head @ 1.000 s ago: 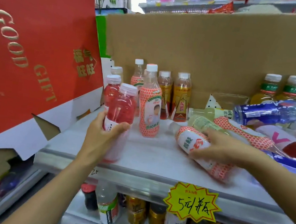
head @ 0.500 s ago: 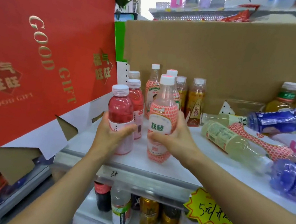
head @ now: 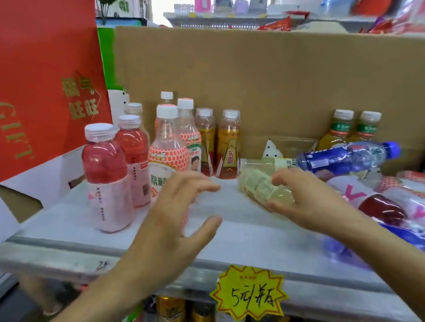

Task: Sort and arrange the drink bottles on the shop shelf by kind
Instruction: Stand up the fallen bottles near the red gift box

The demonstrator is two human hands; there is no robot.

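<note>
Three red drink bottles (head: 107, 174) stand in a row at the left of the grey shelf (head: 223, 232). Beside them stand lychee bottles with orange scale labels (head: 169, 155), and behind those two amber tea bottles (head: 228, 146). My left hand (head: 174, 215) hovers open with spread fingers in front of the front lychee bottle, holding nothing. My right hand (head: 306, 200) curls round a pale yellow bottle (head: 259, 186) lying on its side at mid-shelf. More bottles lie in a heap at the right, among them a blue one (head: 341, 159) and red ones (head: 381, 207).
A red gift box (head: 28, 77) leans at the left edge of the shelf. A cardboard wall (head: 270, 82) closes the back. Two green-labelled yellow bottles (head: 353, 130) stand at the back right. A yellow price tag (head: 249, 292) hangs on the shelf front, above cans on the lower shelf.
My left hand let go of the red bottle and opened. My right hand left the upright lychee bottle, moved right and closed on the lying pale yellow bottle.
</note>
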